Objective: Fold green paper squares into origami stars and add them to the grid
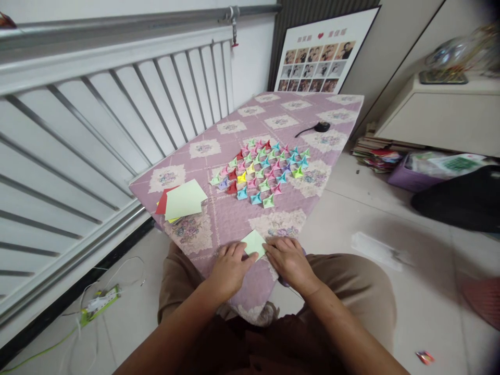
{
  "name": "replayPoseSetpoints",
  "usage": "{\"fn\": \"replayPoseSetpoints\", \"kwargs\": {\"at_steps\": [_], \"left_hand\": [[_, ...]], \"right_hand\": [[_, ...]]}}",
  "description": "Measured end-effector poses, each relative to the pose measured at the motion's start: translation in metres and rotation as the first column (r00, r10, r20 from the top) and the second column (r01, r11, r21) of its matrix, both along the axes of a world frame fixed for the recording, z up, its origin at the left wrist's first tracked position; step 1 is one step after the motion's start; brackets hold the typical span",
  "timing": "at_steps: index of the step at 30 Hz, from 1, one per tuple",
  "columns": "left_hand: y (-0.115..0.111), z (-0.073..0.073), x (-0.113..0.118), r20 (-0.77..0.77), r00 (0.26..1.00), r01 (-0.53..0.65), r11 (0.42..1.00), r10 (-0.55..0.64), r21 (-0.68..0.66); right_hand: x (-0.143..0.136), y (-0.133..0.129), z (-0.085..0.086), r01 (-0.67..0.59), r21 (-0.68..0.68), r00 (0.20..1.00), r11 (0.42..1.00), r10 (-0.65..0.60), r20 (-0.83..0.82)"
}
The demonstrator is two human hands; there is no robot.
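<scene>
A small pale green square of origami paper [254,241] lies on the cloth at the near end of the table, one corner pointing away from me. My left hand [231,266] grips its left side, with the thumb on the near edge. At the right corner, the fingertips of my right hand [288,261] are closed together on the paper. Beyond my hands, several small folded paper pieces [264,185] in green, pink, red, blue and yellow stand in rows. A stack of loose paper sheets [185,199], pale green on top with red and yellow beneath, lies to the left.
A purple patterned tablecloth [230,225] covers the table. Farther back lies a black object with a thin tail [322,126]. A white radiator [117,120] runs along the left side. A power strip [100,303] with cables sits on the floor.
</scene>
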State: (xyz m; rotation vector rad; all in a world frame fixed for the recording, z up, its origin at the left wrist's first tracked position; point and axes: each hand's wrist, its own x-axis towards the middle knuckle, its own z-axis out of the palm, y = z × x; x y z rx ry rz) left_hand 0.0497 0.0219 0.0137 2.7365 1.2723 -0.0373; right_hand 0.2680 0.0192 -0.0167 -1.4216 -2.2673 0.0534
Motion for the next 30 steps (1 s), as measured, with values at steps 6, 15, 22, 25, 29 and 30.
{"fn": "replayPoseSetpoints", "kwargs": {"at_steps": [6, 15, 22, 25, 29, 30], "left_hand": [[0.000, -0.005, 0.000, 0.017, 1.000, -0.006, 1.000, 0.006, -0.003], [0.001, -0.005, -0.007, 0.032, 0.999, 0.035, 0.997, -0.033, -0.069], [0.002, -0.008, -0.015, 0.064, 0.997, 0.045, 0.987, -0.036, -0.156], [0.003, -0.008, -0.015, 0.079, 0.997, 0.039, 0.985, -0.026, -0.168], [0.003, -0.008, -0.015, 0.094, 0.995, 0.038, 0.986, -0.023, -0.160], [0.003, -0.008, -0.015, 0.096, 0.995, 0.037, 0.987, -0.023, -0.154]], "right_hand": [[-0.025, -0.019, 0.004, -0.115, -0.001, 0.993, 0.993, 0.115, 0.003], [-0.019, -0.029, -0.009, -0.088, -0.068, 0.991, 0.994, 0.095, 0.098], [0.003, -0.031, -0.014, 0.005, -0.041, 0.981, 0.999, 0.003, 0.194], [0.009, -0.029, -0.008, 0.114, -0.010, 0.981, 0.993, -0.111, 0.158], [-0.002, -0.018, 0.005, 0.261, 0.011, 0.965, 0.965, -0.261, -0.017], [-0.009, -0.014, 0.007, 0.261, 0.006, 0.963, 0.965, -0.260, -0.068]]}}
